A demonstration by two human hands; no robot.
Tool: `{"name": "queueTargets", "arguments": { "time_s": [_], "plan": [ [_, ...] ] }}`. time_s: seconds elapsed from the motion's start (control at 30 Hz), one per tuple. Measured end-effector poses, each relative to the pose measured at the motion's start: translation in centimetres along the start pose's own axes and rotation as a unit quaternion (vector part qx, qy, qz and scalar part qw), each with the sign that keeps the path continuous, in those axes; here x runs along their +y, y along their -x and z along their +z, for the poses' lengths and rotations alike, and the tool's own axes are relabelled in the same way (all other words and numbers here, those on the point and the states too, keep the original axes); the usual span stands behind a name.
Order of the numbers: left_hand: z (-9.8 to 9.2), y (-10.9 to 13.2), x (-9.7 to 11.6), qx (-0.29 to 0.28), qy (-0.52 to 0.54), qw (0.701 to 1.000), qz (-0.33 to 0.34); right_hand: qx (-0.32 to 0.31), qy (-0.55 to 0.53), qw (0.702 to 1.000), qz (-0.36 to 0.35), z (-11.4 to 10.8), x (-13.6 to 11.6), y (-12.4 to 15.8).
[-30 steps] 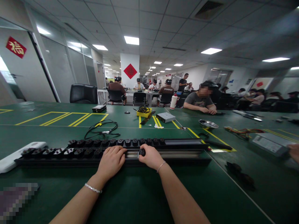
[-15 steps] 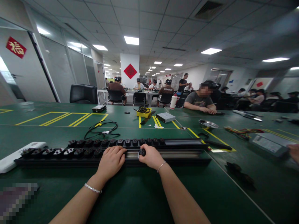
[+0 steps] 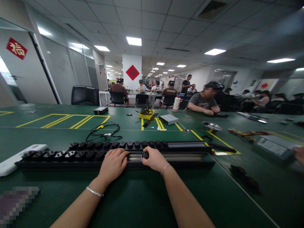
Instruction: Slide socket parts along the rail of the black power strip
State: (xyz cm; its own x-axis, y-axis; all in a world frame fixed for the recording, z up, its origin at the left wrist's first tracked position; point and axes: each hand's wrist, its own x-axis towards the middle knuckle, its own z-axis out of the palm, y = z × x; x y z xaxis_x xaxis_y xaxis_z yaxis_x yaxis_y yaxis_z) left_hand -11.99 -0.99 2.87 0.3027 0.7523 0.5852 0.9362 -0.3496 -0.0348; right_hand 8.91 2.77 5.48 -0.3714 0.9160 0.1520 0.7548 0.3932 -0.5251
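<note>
Two long black power tracks (image 3: pixel 190 164) lie side by side across the green table, the nearer one with a bare shiny channel (image 3: pixel 182 157) along its right half. Pronged black plug adapters (image 3: pixel 70 154) line its left part, and a similar row (image 3: pixel 129 145) sits in the farther track. My left hand (image 3: pixel 113 161) is bent over the nearer track at the end of its adapter row, fingers together and partly hidden. Between thumb and fingers, my right hand (image 3: pixel 154 160) pinches one small black adapter (image 3: pixel 145 155) at the channel, a short gap from my left fingertips.
A white power strip (image 3: pixel 21 158) lies at the left, beneath the track's end. Beyond the tracks are a black cable (image 3: pixel 104 131), a yellow box (image 3: pixel 145 113), a grey metal box (image 3: pixel 168 119) and a steel bowl (image 3: pixel 212 126). A power supply unit (image 3: pixel 273 146) stands right. A co-worker (image 3: pixel 204 101) sits opposite.
My right hand has shifted very slightly right with the adapter. My left hand stays in place. The co-worker's hands across the table have moved a little.
</note>
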Motion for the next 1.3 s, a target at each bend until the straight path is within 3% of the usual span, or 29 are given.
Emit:
{"name": "queueTargets", "arguments": {
  "time_s": [0.33,0.6,0.77,1.03,1.3],
  "plan": [
    [0.02,0.02,-0.07,0.009,0.006,1.000,0.006,0.004,-0.005,1.000,-0.007,0.06,0.30,-0.05],
    [-0.05,-0.03,0.03,0.010,-0.005,1.000,0.010,0.018,0.053,0.998,-0.002,0.12,0.21,-0.02],
    [-0.16,-0.11,0.11,0.007,-0.007,1.000,0.016,0.019,0.050,0.999,0.001,0.08,0.12,0.07],
    [-0.26,-0.13,0.23,0.052,-0.012,0.999,0.010,0.021,0.055,0.998,0.007,-0.06,-0.10,0.26],
    [-0.24,-0.17,0.30,0.039,-0.011,0.999,0.010,0.014,0.030,0.999,0.006,-0.07,0.24,0.18]
  ]
}}
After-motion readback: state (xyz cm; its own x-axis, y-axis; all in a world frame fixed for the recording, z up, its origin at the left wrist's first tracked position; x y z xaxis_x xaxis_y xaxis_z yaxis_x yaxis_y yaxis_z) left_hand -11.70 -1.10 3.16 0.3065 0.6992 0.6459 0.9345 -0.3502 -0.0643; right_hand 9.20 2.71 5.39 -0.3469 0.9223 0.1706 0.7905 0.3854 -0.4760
